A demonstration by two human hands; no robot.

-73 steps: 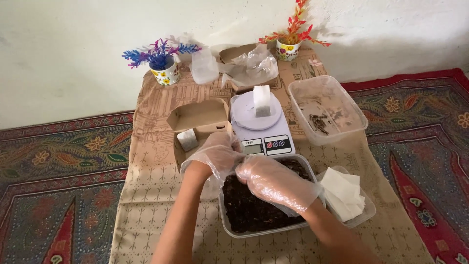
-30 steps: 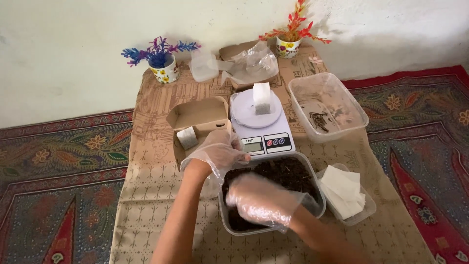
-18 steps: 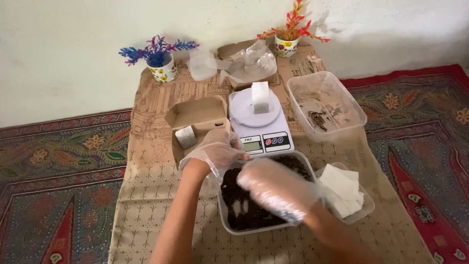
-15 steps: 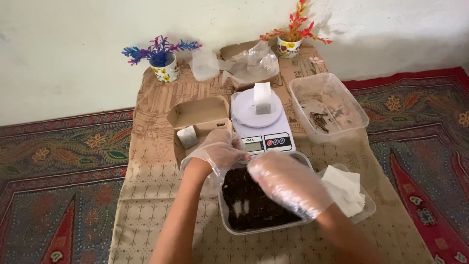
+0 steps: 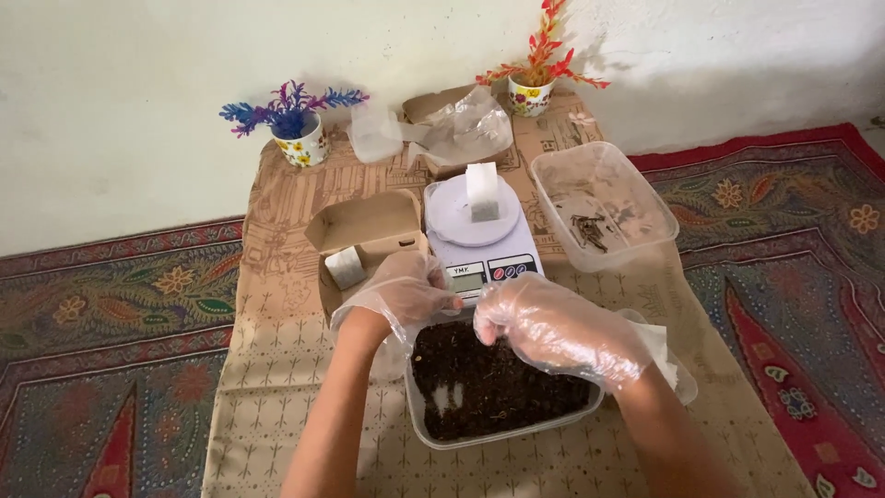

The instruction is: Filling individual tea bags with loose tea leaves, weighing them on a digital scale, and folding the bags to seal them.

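A clear plastic tub (image 5: 433,420) filled with dark, crumbly loose material (image 5: 498,392) is set on the bench (image 5: 277,369), which is covered with a tan patterned cloth. This tub is taken as the landmark. The right hand (image 5: 553,327), covered by a thin clear glove, is held over the far right part of the tub, its fingers curled and pinched together just above the dark material; whether anything is gripped between them cannot be told. The left hand (image 5: 406,290), gloved likewise, is laid at the far left rim of the tub, its fingers bent loosely, with nothing seen in its grasp.

Just beyond the tub a white digital kitchen scale (image 5: 479,244) is placed, and a small white sachet (image 5: 482,194) is stood upright on its round plate. To the left of the scale, beyond the tub's left corner, an open cardboard box (image 5: 364,240) is seen with another small sachet (image 5: 345,267) inside. Beyond the tub to the right, a second clear tub (image 5: 604,217) holding a few dark scraps is set. White paper pieces (image 5: 666,355) are partly hidden just right of the landmark tub. At the far edge of the bench two small flower pots (image 5: 301,143), with blue and red plastic plants, and crumpled clear bags (image 5: 456,129) are found.
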